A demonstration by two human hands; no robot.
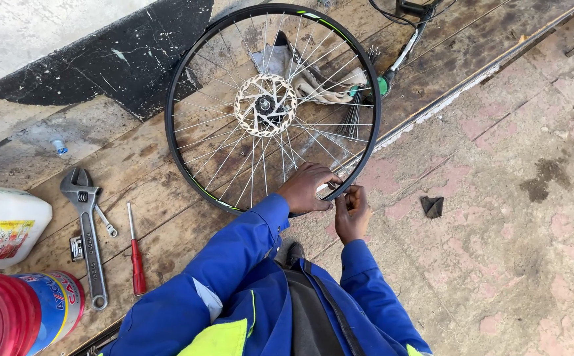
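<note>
Black-rimmed and silver-spoked, the bicycle wheel (272, 107) lies flat on the wooden board (155, 178), its near rim reaching the board's front edge, where both hands work. Fingers of the left hand (308, 188) curl closed over the rim, and the right hand (351, 212) pinches its fingertips together just beside it. An adjustable wrench (87, 231) and a red-handled screwdriver (136, 254) lie toward the board's left end.

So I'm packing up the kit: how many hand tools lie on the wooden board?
3: a large silver adjustable wrench, a small silver spanner beside it, and a red-handled screwdriver right of both. Others may be hidden.
</note>
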